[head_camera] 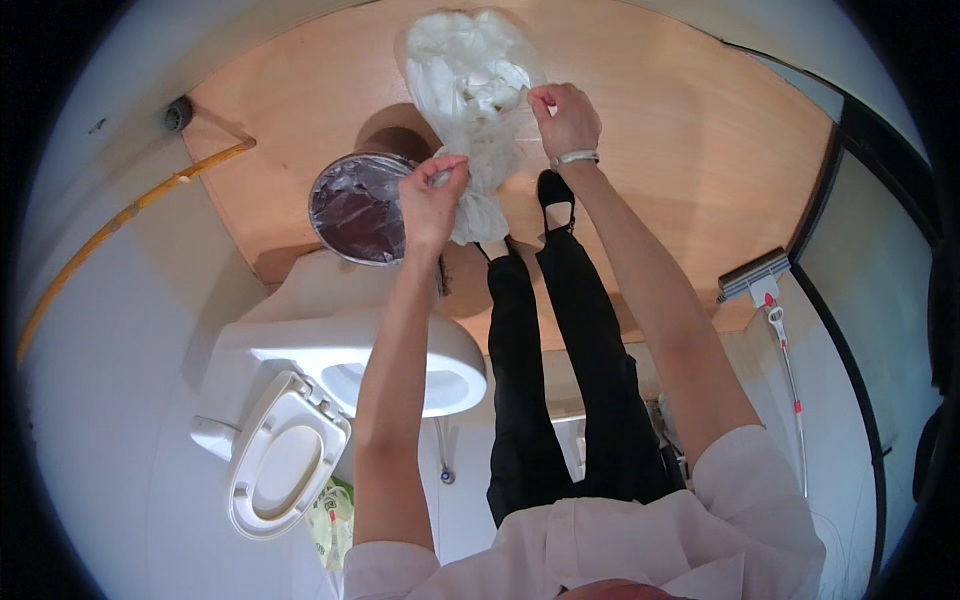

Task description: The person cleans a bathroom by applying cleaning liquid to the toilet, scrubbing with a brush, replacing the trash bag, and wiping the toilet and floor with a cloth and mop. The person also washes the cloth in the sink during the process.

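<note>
A translucent white plastic bag (472, 64) with pale crumpled contents spreads over the floor in front of my feet. Thumb and fingers of my left hand (433, 199) pinch its gathered near part. Farther out, my right hand (566, 120), with a band at the wrist, grips the bag's right edge between thumb and fingertips. Beside my left hand stands a round waste bin (356, 210), lined with a thin clear plastic liner. My left hand and forearm cover part of the bin's right side. The loose near end of the bag hangs by my left foot.
A white toilet (450, 352) is close on the left, its seat and lid (289, 454) raised. A sponge mop (754, 274) leans at the right near a dark-framed glass panel (900, 195). A yellow-brown stick (127, 214) leans on the left wall. A printed bag (330, 521) lies behind the toilet.
</note>
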Demonstrator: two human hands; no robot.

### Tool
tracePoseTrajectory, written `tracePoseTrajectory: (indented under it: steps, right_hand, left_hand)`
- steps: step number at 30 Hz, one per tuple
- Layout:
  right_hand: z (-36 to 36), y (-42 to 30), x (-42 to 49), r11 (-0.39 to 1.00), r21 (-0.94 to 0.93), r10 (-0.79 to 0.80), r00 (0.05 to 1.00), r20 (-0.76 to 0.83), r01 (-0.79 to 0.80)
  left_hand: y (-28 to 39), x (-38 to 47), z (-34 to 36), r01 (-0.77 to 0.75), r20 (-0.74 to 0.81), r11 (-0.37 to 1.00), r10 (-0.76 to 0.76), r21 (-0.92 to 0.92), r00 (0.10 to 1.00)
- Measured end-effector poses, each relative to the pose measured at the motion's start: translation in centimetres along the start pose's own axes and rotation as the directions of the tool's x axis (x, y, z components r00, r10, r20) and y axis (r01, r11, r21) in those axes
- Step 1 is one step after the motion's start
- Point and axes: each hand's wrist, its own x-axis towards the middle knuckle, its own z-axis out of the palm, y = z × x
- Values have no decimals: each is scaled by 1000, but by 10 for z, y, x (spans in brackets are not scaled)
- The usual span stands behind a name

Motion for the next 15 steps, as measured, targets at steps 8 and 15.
tracePoseTrajectory:
  steps: [8,15]
  right_hand:
    - [-146,-38,-90,941,329,-209,899,384,79]
    - [-308,-68,-204,930,360,-205,915,349,71]
  left_hand:
    - [93,-108,20,-254,227,956,217,148,949]
    - [186,-234,69,-373,792,924,162,88,588]
